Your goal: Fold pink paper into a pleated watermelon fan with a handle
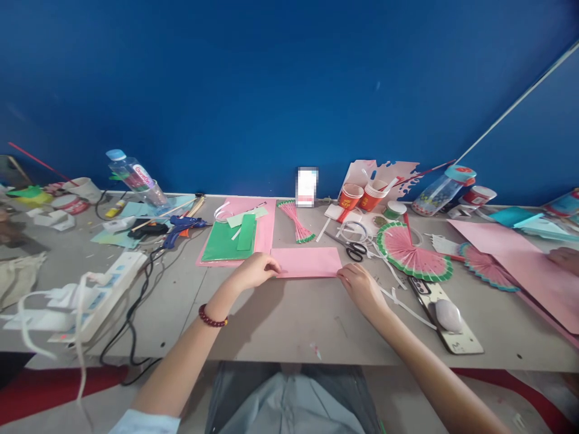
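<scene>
A strip of pink paper (307,263) is stretched between my hands just over the table's middle. My left hand (259,270) pinches its left end, and a dark red bead bracelet circles that wrist. The right end is gripped by the fingers of my right hand (359,283). Behind the left hand lies a green paper stack (221,241) on a larger pink sheet (268,226). A folded pink paper fan (297,223) with green ends rests beyond the strip. Black-handled scissors (356,251) lie close to my right hand.
An opened watermelon-patterned fan (414,252) and a phone (446,316) lie on the right. Red paper cups (351,199) stand at the back. A blue glue gun (183,228), a power strip (106,298) and a bottle (140,179) occupy the left. Another person's hand (565,259) is at far right.
</scene>
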`<state>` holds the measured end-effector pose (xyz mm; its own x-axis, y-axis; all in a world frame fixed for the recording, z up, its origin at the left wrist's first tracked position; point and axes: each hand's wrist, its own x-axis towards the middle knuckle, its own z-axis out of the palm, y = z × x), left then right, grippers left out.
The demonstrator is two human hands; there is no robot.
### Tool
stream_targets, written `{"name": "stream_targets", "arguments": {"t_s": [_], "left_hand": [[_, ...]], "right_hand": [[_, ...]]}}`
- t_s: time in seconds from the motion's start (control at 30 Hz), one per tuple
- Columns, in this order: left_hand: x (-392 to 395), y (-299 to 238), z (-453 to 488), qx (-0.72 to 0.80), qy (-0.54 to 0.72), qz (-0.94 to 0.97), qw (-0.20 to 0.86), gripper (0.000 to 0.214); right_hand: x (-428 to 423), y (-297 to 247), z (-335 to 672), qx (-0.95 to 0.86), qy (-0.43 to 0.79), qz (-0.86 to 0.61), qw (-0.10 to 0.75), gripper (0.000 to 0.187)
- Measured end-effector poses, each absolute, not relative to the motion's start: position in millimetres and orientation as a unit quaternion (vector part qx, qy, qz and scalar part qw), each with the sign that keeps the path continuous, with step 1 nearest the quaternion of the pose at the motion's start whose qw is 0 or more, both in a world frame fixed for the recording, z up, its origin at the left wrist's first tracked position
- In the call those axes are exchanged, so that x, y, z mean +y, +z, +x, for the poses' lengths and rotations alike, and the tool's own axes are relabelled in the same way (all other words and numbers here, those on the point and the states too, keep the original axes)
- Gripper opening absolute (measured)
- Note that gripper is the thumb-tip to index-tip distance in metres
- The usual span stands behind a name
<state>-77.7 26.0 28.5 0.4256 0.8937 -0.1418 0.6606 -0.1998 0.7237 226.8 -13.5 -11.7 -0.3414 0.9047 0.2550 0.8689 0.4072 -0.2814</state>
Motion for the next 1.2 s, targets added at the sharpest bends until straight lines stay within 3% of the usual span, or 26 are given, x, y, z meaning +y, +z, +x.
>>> {"name": "stream_targets", "arguments": {"t_s": [0.77, 1.2], "left_hand": [[34.6, 5.0, -79.5, 0.528, 0.17, 0.733, 0.393, 0.009], [19.0, 3.4, -71.6, 0.548, 0.182, 0.765, 0.285, 0.01]], "right_hand": [[-5.4, -16.2, 235.5, -0.797, 0.133, -0.542, 0.229, 0.022], [-14.3, -19.1, 226.1, -0.815, 0.018, -0.543, 0.203, 0.021]]}}
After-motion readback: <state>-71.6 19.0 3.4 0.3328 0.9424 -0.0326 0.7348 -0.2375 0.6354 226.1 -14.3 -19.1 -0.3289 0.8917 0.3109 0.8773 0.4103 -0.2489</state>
